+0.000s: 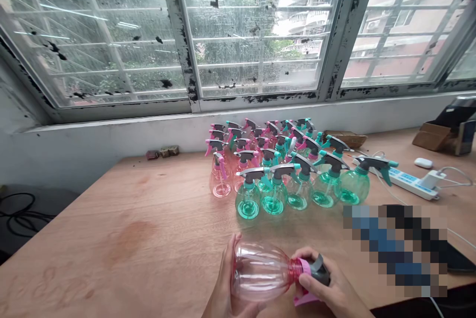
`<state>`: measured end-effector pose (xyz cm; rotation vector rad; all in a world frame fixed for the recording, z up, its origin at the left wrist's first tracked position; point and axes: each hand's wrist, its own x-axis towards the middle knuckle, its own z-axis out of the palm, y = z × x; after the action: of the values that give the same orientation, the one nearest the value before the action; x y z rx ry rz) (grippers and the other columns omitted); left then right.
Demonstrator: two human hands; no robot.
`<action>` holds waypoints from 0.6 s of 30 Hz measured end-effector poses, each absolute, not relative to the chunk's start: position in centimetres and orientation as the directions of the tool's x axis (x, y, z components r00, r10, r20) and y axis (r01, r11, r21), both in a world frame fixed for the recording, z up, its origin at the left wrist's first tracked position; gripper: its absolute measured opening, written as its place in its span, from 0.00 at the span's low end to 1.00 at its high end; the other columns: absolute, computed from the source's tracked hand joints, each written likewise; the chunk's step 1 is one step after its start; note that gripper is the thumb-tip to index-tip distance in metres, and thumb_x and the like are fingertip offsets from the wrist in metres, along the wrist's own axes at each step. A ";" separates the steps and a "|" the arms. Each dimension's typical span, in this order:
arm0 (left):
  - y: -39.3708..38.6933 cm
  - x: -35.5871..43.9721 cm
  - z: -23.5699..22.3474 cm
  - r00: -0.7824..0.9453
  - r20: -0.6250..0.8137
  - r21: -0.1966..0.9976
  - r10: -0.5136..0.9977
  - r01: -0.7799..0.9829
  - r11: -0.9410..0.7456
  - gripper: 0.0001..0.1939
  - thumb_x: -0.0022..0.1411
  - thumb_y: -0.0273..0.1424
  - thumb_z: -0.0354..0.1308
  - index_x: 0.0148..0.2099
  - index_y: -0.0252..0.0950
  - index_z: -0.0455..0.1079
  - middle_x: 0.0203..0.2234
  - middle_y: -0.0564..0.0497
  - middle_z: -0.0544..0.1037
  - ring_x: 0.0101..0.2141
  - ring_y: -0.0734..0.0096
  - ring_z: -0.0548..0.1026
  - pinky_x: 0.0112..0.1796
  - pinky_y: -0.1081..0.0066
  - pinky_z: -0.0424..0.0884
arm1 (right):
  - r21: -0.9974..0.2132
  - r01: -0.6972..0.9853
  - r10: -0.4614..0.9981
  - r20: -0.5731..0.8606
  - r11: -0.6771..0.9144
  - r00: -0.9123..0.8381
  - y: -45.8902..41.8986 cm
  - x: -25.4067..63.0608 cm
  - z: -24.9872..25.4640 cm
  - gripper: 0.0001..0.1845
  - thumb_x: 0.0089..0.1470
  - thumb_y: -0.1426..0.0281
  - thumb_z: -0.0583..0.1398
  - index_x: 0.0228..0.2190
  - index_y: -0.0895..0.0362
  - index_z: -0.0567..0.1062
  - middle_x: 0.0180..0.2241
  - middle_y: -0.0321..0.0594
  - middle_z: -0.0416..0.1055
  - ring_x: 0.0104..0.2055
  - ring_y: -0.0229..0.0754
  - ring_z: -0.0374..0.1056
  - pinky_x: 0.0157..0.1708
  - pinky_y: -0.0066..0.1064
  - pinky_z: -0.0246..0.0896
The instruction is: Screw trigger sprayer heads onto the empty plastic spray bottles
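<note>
A clear pink spray bottle (262, 271) lies on its side between my hands, low over the table's front. My left hand (226, 278) is wrapped round its base end, the thumb underneath. At the neck, my right hand (327, 283) grips the spray head (320, 271), which has a pink collar and a dark grey top. The pink trigger points down toward me. Beyond them stand several assembled spray bottles in a cluster, with green ones such as the green spray bottle (248, 201) in front and pink ones such as the pink spray bottle (221, 182) at the left.
A white power strip (409, 182) with cables and a white earbud case (423, 163) lie at the right. Cardboard boxes (431, 134) stand at the back right. Small blocks (169, 151) sit by the window wall. A blurred-out patch (397, 248) covers something on the right.
</note>
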<state>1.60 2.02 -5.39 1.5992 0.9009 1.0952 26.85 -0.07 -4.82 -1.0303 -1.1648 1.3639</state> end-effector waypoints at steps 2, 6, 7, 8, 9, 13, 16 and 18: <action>2.0 1.6 -5.6 0.328 0.238 0.964 0.914 0.035 -0.264 0.53 0.59 0.53 0.64 0.75 0.46 0.38 0.72 0.37 0.49 0.67 0.39 0.59 0.65 0.48 0.59 | -0.984 -0.180 0.993 0.008 -0.014 -0.121 -0.1 26.8 -4.7 0.20 0.52 0.55 0.70 0.39 0.56 0.77 0.25 0.37 0.78 0.26 0.43 0.74 0.29 0.31 0.67; 2.2 1.1 -6.1 0.346 0.284 0.953 0.894 0.000 -0.303 0.58 0.55 0.56 0.65 0.75 0.45 0.35 0.73 0.40 0.48 0.70 0.37 0.52 0.67 0.45 0.50 | -0.983 -0.186 0.990 0.025 -0.001 -0.141 -0.1 26.7 -4.7 0.20 0.52 0.55 0.70 0.39 0.56 0.77 0.26 0.37 0.77 0.26 0.43 0.74 0.29 0.31 0.67; 2.2 1.0 -6.1 0.353 0.276 0.956 0.894 -0.003 -0.294 0.58 0.55 0.56 0.65 0.75 0.45 0.36 0.73 0.40 0.47 0.70 0.36 0.51 0.67 0.45 0.51 | -0.982 -0.187 0.989 0.028 0.000 -0.144 -0.1 26.7 -4.7 0.20 0.52 0.55 0.70 0.39 0.56 0.77 0.26 0.37 0.77 0.26 0.43 0.74 0.29 0.31 0.67; 2.3 0.8 -6.1 0.362 0.261 0.960 0.895 0.001 -0.280 0.58 0.55 0.56 0.66 0.75 0.44 0.37 0.73 0.40 0.47 0.70 0.36 0.51 0.67 0.45 0.52 | -0.982 -0.190 0.989 0.025 -0.003 -0.144 -0.1 26.7 -4.7 0.20 0.52 0.55 0.70 0.39 0.56 0.77 0.26 0.37 0.77 0.26 0.43 0.74 0.29 0.31 0.67; 2.3 0.7 -6.0 0.370 0.243 0.964 0.897 0.011 -0.265 0.58 0.54 0.55 0.67 0.75 0.43 0.39 0.73 0.40 0.48 0.69 0.35 0.52 0.67 0.46 0.54 | -0.981 -0.195 0.990 0.020 -0.008 -0.139 -0.1 26.8 -4.8 0.20 0.52 0.55 0.70 0.40 0.56 0.77 0.26 0.36 0.77 0.26 0.43 0.74 0.29 0.30 0.67; 1.9 0.7 -5.5 0.358 0.194 0.969 0.913 0.076 -0.236 0.54 0.58 0.45 0.69 0.75 0.49 0.39 0.73 0.45 0.48 0.68 0.38 0.58 0.65 0.49 0.61 | -0.983 -0.181 0.993 0.010 -0.012 -0.119 -0.1 26.9 -5.0 0.21 0.52 0.54 0.70 0.40 0.56 0.77 0.26 0.35 0.76 0.26 0.41 0.73 0.29 0.30 0.67; 1.7 0.9 -5.4 0.335 0.197 0.964 0.921 0.103 -0.243 0.46 0.64 0.42 0.63 0.74 0.55 0.38 0.74 0.49 0.47 0.69 0.43 0.56 0.67 0.49 0.57 | -0.986 -0.164 0.992 0.005 -0.017 -0.128 -0.2 27.0 -5.0 0.22 0.51 0.54 0.70 0.40 0.56 0.77 0.26 0.36 0.76 0.26 0.42 0.73 0.28 0.30 0.67; 1.7 0.9 -5.4 0.354 0.235 0.951 0.905 0.109 -0.289 0.47 0.64 0.46 0.63 0.75 0.54 0.37 0.74 0.48 0.48 0.71 0.42 0.49 0.69 0.46 0.49 | -0.981 -0.189 0.991 -0.006 -0.032 -0.136 -0.1 27.0 -5.1 0.21 0.51 0.54 0.71 0.40 0.56 0.77 0.26 0.36 0.77 0.26 0.41 0.73 0.29 0.30 0.68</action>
<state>0.93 1.72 -5.39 1.6677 0.9170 1.0520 26.97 -0.14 -5.07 -1.0121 -1.1518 1.4066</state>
